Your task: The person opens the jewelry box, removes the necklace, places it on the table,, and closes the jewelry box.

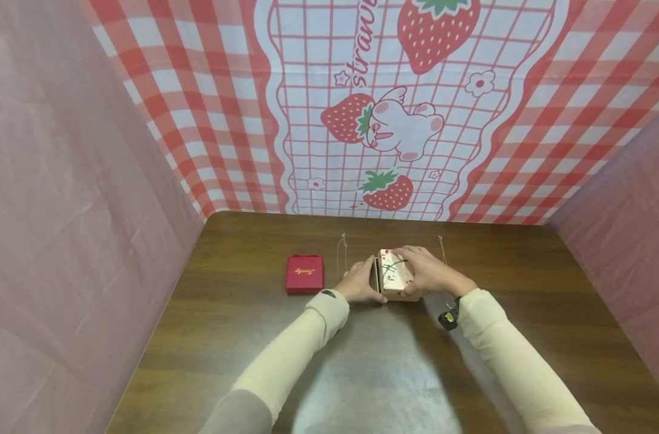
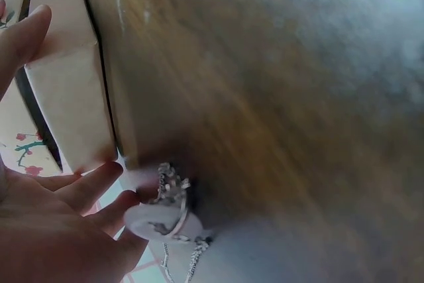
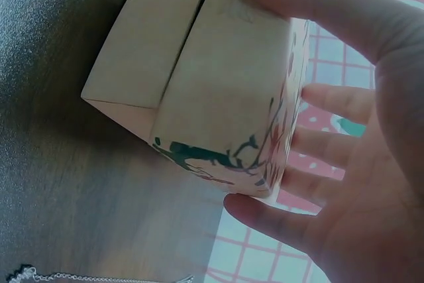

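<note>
A cream gift box (image 1: 402,296) stands on the table, its lid (image 1: 396,271) printed with red blossoms and green branches. A dark slit runs between the lid and the plain lower part (image 2: 73,111). My left hand (image 1: 358,283) grips the lower part, thumb on the near side and fingers on the far side. Round the lid, my right hand (image 1: 429,271) holds with its thumb on one side and fingers on the opposite one. The inside of the box is hidden. Beside the left fingers, a necklace (image 2: 173,225) shows a pale round pendant.
To the left lies a small red box (image 1: 305,274) with gold lettering. Another chain (image 1: 441,244) lies behind my right hand. The wooden table (image 1: 243,337) ends at a strawberry-printed cloth (image 1: 329,181), with pink drapes (image 1: 53,211) at the sides.
</note>
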Tool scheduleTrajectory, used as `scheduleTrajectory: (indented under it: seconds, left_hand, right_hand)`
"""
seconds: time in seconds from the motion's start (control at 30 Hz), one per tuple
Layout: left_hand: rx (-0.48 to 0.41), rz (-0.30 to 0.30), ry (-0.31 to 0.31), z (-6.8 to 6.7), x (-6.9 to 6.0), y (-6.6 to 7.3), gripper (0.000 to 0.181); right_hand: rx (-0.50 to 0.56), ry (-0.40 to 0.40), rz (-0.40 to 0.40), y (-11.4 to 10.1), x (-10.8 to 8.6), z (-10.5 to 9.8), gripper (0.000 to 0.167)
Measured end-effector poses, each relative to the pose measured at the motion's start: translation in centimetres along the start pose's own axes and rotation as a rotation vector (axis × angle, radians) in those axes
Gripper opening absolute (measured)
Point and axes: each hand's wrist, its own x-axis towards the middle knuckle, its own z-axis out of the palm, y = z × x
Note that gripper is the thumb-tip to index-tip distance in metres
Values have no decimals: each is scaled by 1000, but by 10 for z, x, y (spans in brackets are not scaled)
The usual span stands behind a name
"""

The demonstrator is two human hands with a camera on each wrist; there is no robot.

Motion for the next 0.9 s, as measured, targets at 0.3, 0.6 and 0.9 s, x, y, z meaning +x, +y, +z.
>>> scheduleTrajectory:
  seconds: [0.3,0.6,0.9]
  left_hand:
    - [-24,5,-9,1,2,-2,113]
    - [18,10,-21,2,5,-1,110]
    - [65,1,-38,2,5,0,107]
  right_hand:
    - [-3,10,-29,-2,6,2,98]
    - [-4,4,-26,-5,7,3,96]
    - [-22,15,-29,-5,7,5,96]
